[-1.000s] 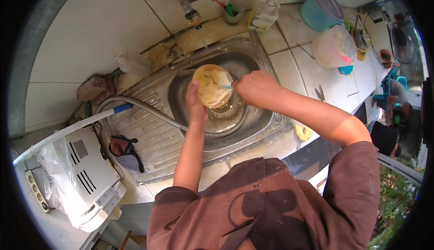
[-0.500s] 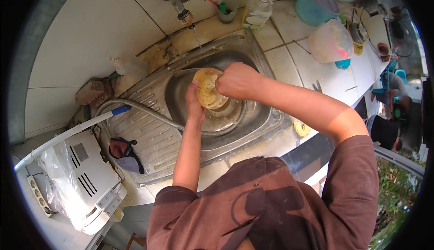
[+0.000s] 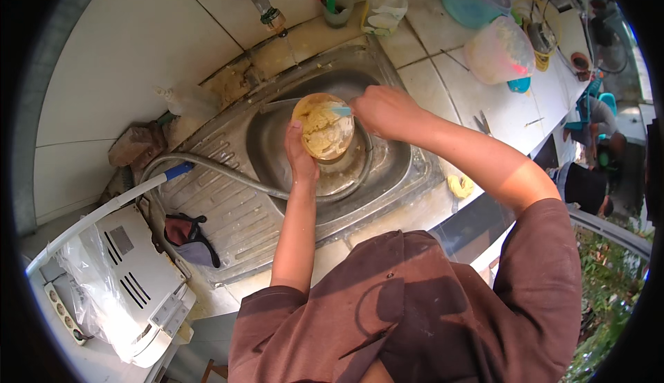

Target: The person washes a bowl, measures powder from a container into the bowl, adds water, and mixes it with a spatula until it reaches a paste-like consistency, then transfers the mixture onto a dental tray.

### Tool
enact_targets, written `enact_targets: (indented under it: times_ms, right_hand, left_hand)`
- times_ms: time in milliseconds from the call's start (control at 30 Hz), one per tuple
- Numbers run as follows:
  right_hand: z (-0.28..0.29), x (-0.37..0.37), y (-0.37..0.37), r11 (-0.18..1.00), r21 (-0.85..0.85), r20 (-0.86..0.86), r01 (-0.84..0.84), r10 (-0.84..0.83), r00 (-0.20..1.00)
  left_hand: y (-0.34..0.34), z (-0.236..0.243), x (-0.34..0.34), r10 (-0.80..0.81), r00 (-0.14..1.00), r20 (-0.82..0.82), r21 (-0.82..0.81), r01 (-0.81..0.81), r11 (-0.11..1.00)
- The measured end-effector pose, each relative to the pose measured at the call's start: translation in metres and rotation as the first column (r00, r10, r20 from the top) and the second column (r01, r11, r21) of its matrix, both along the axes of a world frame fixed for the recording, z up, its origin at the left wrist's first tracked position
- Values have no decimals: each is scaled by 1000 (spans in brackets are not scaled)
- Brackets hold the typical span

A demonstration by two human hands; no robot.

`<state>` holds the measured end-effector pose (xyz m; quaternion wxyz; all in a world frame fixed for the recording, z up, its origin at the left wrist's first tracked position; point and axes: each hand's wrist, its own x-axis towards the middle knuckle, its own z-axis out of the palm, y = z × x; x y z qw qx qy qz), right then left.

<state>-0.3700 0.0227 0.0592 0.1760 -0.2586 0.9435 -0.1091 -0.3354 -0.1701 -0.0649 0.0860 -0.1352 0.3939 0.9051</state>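
We take the bowl (image 3: 330, 156) as centre, over the basin (image 3: 266, 144); a spatula (image 3: 342, 111) reaches in toward 1 o'clock. Tap (image 3: 266, 6) at 11, cup (image 3: 337, 17) at 12, pump bottle (image 3: 384, 13) at 1. On the bench (image 3: 425, 92) we log a bucket (image 3: 494, 54) at 2, small bundle (image 3: 459, 186) at 4. Cloth (image 3: 192, 239) on the drainboard (image 3: 242, 227) at 8; brick (image 3: 135, 146) at 9. We trace the hose (image 3: 235, 172) across the drainboard into the basin.

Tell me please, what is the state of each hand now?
Left hand: closed around the side of the bowl, holding it.
Right hand: closed, holding a light-blue tool at the bowl.
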Motion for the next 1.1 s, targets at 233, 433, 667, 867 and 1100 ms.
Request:
enact_targets:
  times_ms: [233,433,667,867,1100]
  right_hand:
    - [3,23,-16,999,24,73,-27,25,997]
    - [6,17,-36,969,-50,-156,-243,233,960]
    - [13,-14,-29,949,100,-296,-301,317,901]
    - [10,-4,-19,877,122,-278,-464,479,832]
    - [15,16,-17,931,79,-246,-357,366,898]
  left_hand:
    - [-7,1,1,-15,1000,28,-93,17,996]
    - [-9,21,-12,-62,993,104,-52,68,996]
    - [-21,29,-11,-157,980,118,-41,163,986]
    - [-44,22,-15,-355,917,182,41,354,934]
    - [-58,28,-22,-329,941,81,-18,332,943]
